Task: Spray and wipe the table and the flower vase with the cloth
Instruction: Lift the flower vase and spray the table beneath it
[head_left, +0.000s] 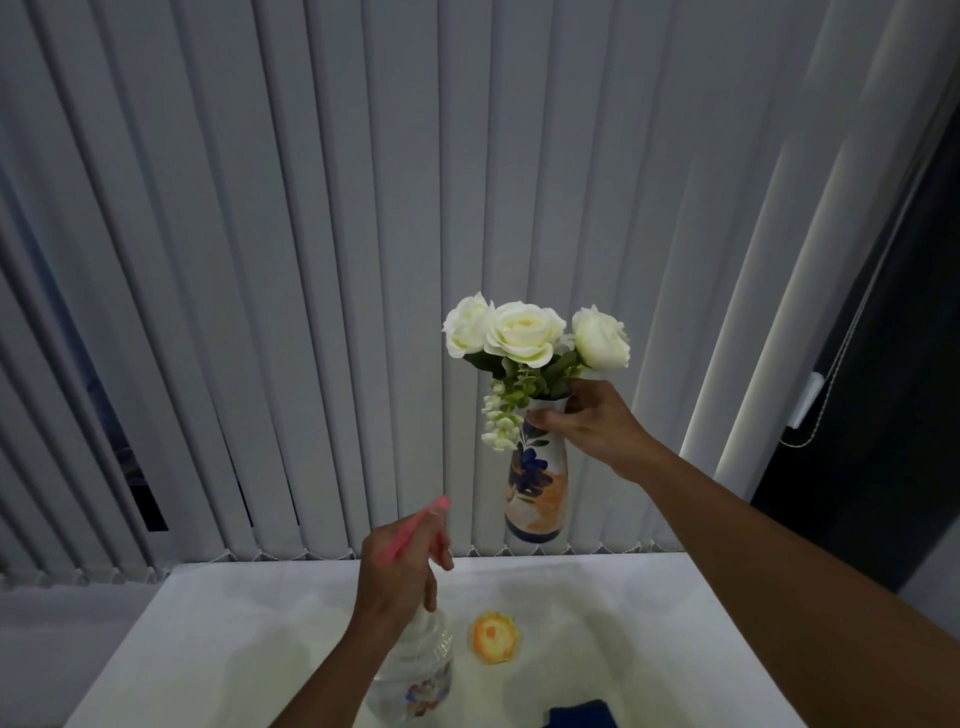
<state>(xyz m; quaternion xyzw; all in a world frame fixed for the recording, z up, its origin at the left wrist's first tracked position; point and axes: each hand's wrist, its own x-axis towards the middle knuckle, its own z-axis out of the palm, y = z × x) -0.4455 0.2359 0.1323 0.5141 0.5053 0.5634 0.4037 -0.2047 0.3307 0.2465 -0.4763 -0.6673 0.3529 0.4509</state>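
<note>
Holding the vase aloft mid-frame by its neck, right hand clears the table while left hand grips spray bottle, cloth at bottom edge.

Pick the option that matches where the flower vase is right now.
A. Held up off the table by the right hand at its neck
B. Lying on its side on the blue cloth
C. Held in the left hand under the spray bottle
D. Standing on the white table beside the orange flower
A: the right hand grips the flower vase at its neck, and its base hangs above the table, in front of the blinds.
</note>
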